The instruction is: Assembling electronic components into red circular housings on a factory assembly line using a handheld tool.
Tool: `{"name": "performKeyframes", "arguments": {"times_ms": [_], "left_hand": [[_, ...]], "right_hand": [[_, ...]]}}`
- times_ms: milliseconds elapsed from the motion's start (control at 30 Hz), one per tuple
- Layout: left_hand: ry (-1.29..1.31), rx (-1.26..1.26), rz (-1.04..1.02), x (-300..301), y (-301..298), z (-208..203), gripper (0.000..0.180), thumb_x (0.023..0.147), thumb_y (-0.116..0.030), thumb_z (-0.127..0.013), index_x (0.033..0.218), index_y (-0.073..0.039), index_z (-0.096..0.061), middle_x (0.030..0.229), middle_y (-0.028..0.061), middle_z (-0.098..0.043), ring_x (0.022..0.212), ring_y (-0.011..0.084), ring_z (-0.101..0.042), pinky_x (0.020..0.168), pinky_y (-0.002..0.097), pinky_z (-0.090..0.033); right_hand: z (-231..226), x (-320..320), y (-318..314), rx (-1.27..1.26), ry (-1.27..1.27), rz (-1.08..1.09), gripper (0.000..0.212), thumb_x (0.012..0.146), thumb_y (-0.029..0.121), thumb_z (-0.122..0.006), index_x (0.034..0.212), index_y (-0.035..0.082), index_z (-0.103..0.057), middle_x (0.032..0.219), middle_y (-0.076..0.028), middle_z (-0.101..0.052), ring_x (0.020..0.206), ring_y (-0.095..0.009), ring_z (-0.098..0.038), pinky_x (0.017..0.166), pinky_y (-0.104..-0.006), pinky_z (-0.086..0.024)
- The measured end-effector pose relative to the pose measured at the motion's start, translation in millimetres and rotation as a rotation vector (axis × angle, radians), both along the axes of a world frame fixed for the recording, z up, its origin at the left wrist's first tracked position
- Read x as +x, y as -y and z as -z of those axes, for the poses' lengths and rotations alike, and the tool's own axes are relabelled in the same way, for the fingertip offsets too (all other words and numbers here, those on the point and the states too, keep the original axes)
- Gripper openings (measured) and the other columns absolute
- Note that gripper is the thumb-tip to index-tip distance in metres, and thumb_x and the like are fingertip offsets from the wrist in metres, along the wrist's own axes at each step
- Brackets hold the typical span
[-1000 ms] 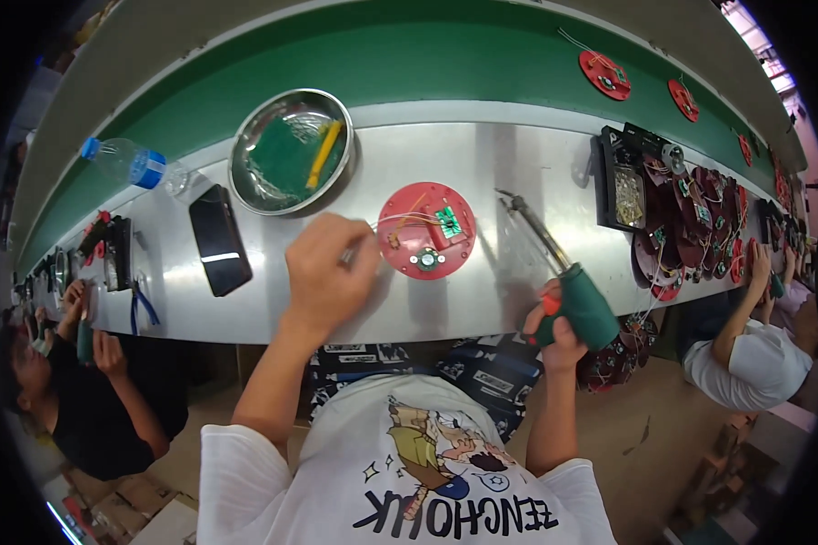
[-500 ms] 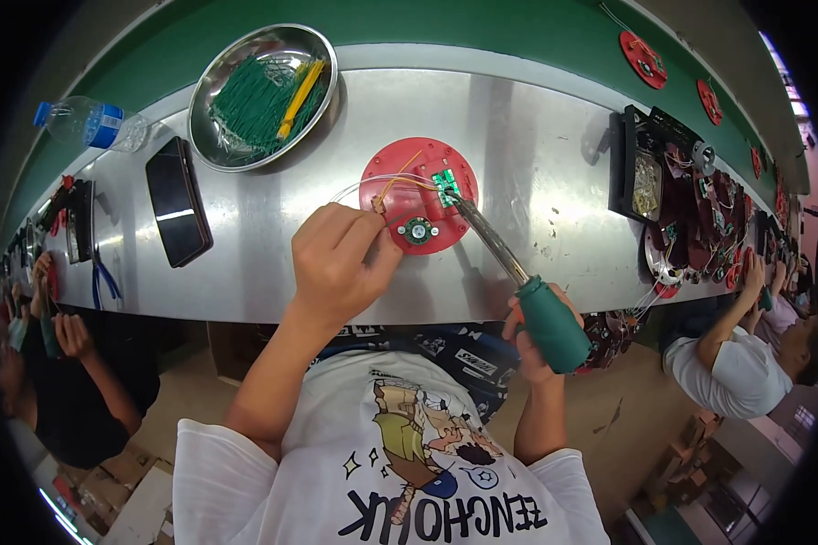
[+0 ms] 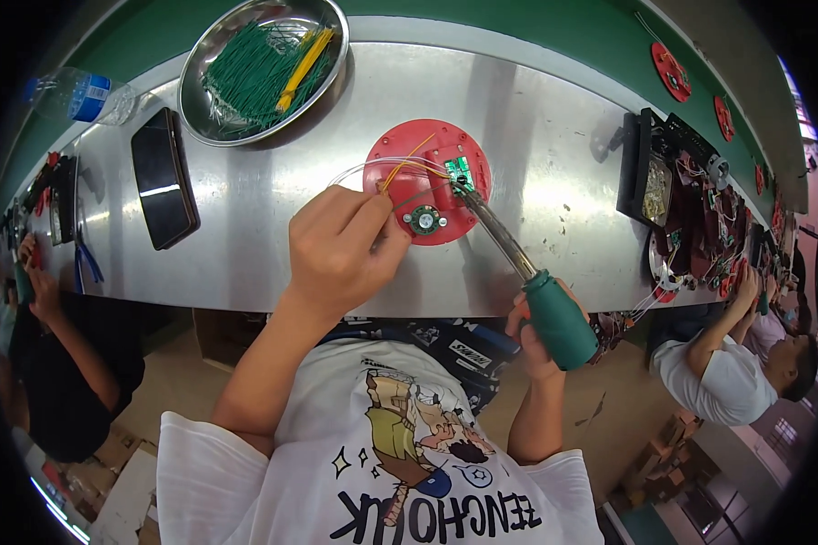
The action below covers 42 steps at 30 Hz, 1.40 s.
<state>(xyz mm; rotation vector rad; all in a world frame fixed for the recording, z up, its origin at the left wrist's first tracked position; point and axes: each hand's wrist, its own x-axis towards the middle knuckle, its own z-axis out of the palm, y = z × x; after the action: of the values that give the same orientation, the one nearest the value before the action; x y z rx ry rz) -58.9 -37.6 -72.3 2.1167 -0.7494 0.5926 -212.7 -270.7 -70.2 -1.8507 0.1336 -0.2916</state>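
A round red plastic part (image 3: 386, 145) lies on the metal bench. It carries a small green circuit board (image 3: 458, 167) and a round component with a dark rim (image 3: 424, 220). My right hand (image 3: 534, 352) grips the green handle of a soldering iron (image 3: 559, 322), whose tip meets the lower part of the board. Fingers pinched, my left hand (image 3: 336, 241) holds a thin dark wire (image 3: 413, 194) that runs toward the iron's tip. White and orange wires (image 3: 393, 173) loop from the board past my left fingers. The exact grip on the wire is partly hidden.
A steel bowl (image 3: 338, 77) of green and yellow wires stands at the far left, near a dark phone (image 3: 164, 182) and a plastic bottle (image 3: 91, 97). Black trays and piled wired parts (image 3: 691, 213) sit at right. Other people work on both sides.
The whole view has shifted slightly, so the bench things sit higher. Both hands keep nearly the same place over the red part, and the iron's tip stays at the board.
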Motion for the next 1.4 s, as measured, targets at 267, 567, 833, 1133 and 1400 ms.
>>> {"name": "performKeyframes", "arguments": {"times_ms": [267, 567, 833, 1133, 1400], "left_hand": [[0.002, 0.006, -0.009, -0.4, 1.0, -0.5, 0.019, 0.06, 0.003, -0.07, 0.077, -0.001, -0.064, 0.069, 0.0078, -0.06, 0.057, 0.023, -0.057, 0.05, 0.0328, -0.046], [0.021, 0.012, -0.009, 0.7, -0.4, 2.1, 0.017, 0.061, 0.003, -0.07, 0.076, -0.001, -0.064, 0.066, 0.0079, -0.059, 0.056, 0.0229, -0.056, 0.048, 0.0329, -0.044], [0.018, 0.003, -0.011, 1.1, 1.7, -1.5, 0.016, 0.062, 0.002, -0.071, 0.076, -0.001, -0.064, 0.068, 0.0074, -0.061, 0.056, 0.0224, -0.056, 0.049, 0.0328, -0.045], [-0.058, -0.174, -0.054, -4.1, -4.1, -8.9, 0.019, 0.066, 0.002, -0.072, 0.084, 0.001, -0.069, 0.076, 0.0115, -0.064, 0.06, 0.0245, -0.059, 0.052, 0.0314, -0.047], [0.101, 0.018, 0.046, 2.8, 17.9, -6.5, 0.015, 0.06, 0.0, -0.07, 0.074, -0.003, -0.066, 0.074, 0.0066, -0.061, 0.069, 0.0246, -0.057, 0.059, 0.0348, -0.046]], "right_hand": [[4.5, -5.6, 5.5, 0.189, -0.076, -0.048, 0.03, 0.081, 0.022, -0.068, 0.094, -0.005, -0.064, 0.085, -0.012, -0.064, 0.061, -0.02, -0.06, 0.056, -0.0296, -0.047], [2.9, -5.5, -2.2, 0.398, -0.014, 0.092, 0.062, 0.079, 0.04, -0.076, 0.11, -0.011, -0.06, 0.1, -0.015, -0.063, 0.054, -0.018, -0.061, 0.048, -0.0278, -0.045], [14.7, -9.8, 4.2, 0.376, 0.001, -0.008, 0.058, 0.084, 0.038, -0.07, 0.118, -0.006, -0.055, 0.112, -0.023, -0.057, 0.051, -0.021, -0.058, 0.044, -0.0301, -0.043], [17.8, -10.6, 2.9, 0.431, 0.03, 0.044, 0.055, 0.083, 0.031, -0.073, 0.114, -0.012, -0.059, 0.104, -0.022, -0.065, 0.055, -0.02, -0.062, 0.051, -0.0293, -0.049], [18.7, -12.6, 0.8, 0.409, 0.037, 0.046, 0.048, 0.082, 0.023, -0.072, 0.113, -0.012, -0.06, 0.099, -0.02, -0.065, 0.057, -0.017, -0.063, 0.052, -0.0276, -0.049]]}}
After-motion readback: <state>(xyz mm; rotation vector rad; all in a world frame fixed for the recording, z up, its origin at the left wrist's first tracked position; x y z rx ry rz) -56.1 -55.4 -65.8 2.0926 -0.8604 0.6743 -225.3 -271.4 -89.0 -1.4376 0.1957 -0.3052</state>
